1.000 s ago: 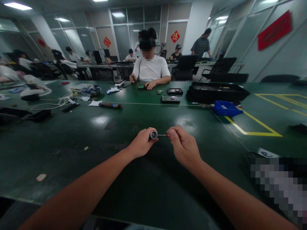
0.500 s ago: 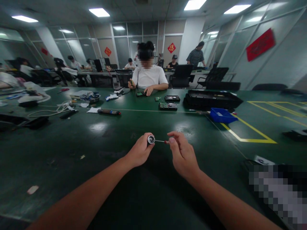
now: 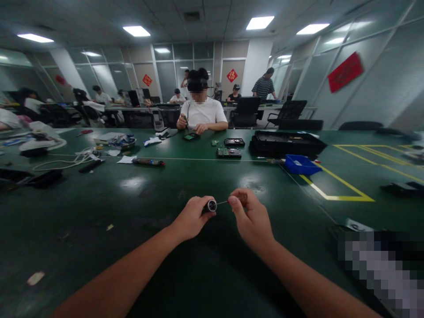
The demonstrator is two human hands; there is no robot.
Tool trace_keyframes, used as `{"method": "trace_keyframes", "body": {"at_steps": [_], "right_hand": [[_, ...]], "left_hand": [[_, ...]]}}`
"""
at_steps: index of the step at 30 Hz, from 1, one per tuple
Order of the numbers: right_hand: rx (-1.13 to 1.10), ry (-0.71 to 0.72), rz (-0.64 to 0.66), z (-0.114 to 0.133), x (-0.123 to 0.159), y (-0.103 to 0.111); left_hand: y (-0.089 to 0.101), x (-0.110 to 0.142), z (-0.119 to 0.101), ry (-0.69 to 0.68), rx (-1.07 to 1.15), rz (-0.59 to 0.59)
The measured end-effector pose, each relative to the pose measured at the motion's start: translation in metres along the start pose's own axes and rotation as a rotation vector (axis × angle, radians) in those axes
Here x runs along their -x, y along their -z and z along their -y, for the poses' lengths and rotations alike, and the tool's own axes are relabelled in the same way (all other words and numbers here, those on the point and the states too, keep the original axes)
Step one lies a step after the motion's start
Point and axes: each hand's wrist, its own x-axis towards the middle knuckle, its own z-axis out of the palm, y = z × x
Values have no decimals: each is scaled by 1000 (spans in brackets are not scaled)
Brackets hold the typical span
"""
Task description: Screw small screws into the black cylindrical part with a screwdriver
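My left hand (image 3: 194, 217) is closed around a small dark cylinder (image 3: 211, 206) with a silvery ring-shaped end that faces me. Its inner parts are too small to make out. In my right hand (image 3: 250, 216), thumb and fingers pinch the handle of a thin screwdriver (image 3: 222, 202). The metal shaft points left and its tip meets the ringed end of the cylinder; whether it goes inside I cannot tell. Most of the handle is hidden by my fingers. Both hands are held above the green table (image 3: 159, 269).
Across the table sits a person in white (image 3: 203, 114), working on a circuit board (image 3: 191, 136). Between us lie a hard drive (image 3: 229, 153), a dark pen-shaped tool (image 3: 148, 162), a blue bin (image 3: 302, 164) and a long black case (image 3: 286, 144). White cable (image 3: 66, 164) lies at left.
The view has tilted up, so everything sits lower in the picture. My right fingers have shifted on the screwdriver handle, and less of the shaft shows. Both hands keep their holds.
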Motion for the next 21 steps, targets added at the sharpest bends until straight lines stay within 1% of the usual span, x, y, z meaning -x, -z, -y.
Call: {"method": "trace_keyframes", "body": {"at_steps": [4, 10, 14, 17, 19, 21], "right_hand": [[-10, 4, -20, -1, 1, 0], [-150, 1, -4, -8, 5, -1], [-100, 14, 39, -2, 4, 2], [-47, -16, 40, 1, 1, 3], [-111, -55, 14, 1, -1, 3], [-226, -111, -11, -2, -2, 1]], "left_hand": [[1, 0, -3, 2, 20, -9], [1, 0, -2, 18, 29, -40], [2, 0, -2, 26, 39, -41], [3, -1, -4, 22, 42, -37], [4, -1, -5, 33, 49, -43], [3, -1, -5, 51, 59, -44]]}}
